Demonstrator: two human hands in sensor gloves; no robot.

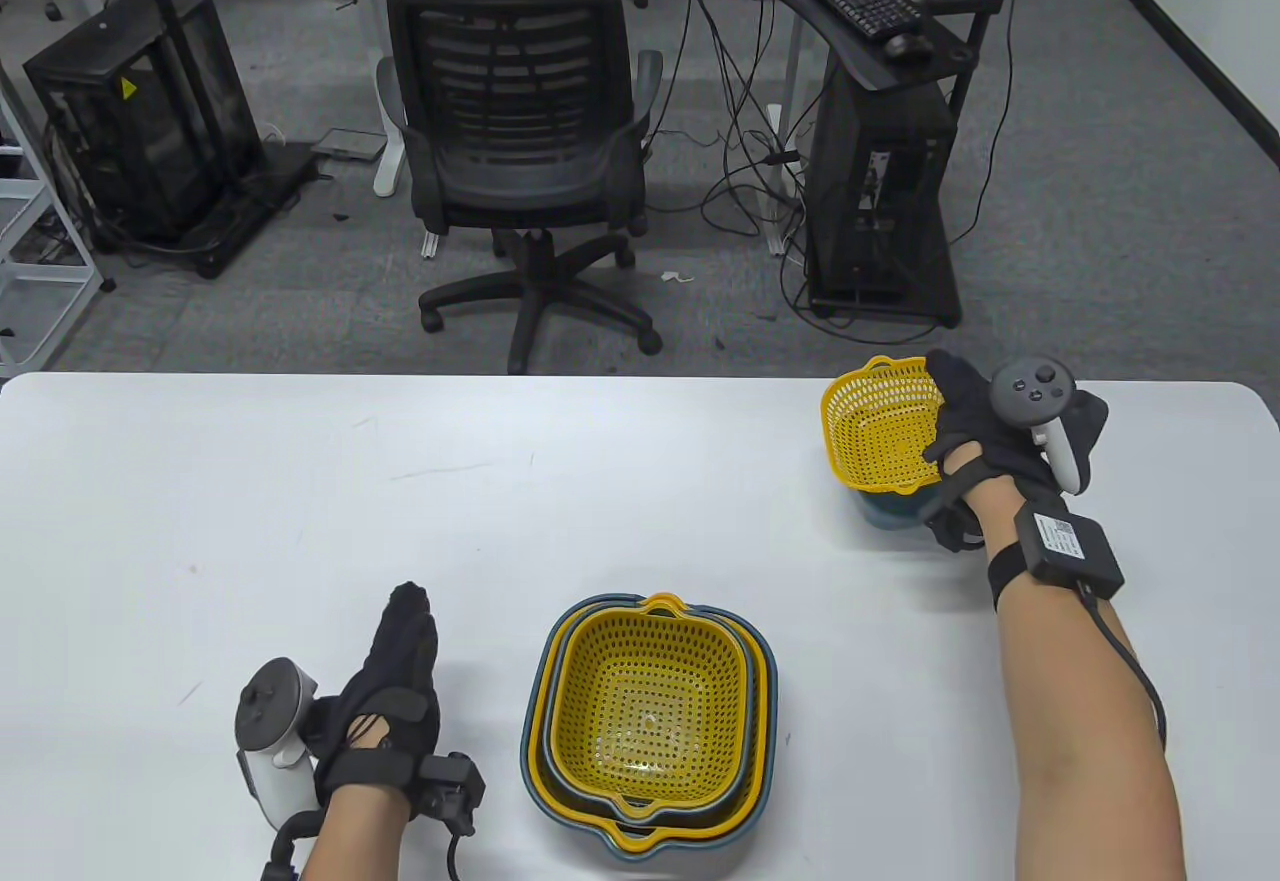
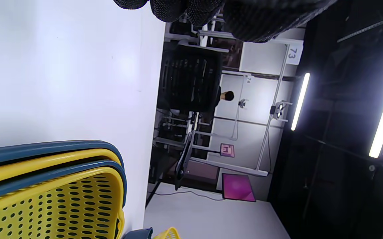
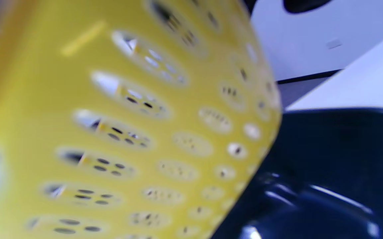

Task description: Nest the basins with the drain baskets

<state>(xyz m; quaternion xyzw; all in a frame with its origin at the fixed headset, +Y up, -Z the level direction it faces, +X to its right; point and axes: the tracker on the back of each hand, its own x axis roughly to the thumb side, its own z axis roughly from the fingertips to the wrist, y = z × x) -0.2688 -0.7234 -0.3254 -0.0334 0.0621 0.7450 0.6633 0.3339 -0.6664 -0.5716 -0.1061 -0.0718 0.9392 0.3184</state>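
Black knit gloves (image 1: 395, 681), bare forearms (image 1: 1090, 751), grey trackers (image 1: 1035, 396) (controller-like) — black wrist box (image 1: 1068, 551), cable.

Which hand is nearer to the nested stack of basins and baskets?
Left. The left hand rests on the table just left of the stack. The right hand is far off, holding a small basket.

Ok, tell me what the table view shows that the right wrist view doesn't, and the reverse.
Only the table view shows the nested stack, the idle left hand and the right hand gripping the small basket's rim. Only the right wrist view shows the dark basin's glossy interior. Both show the tilted yellow basket over the dark basin.
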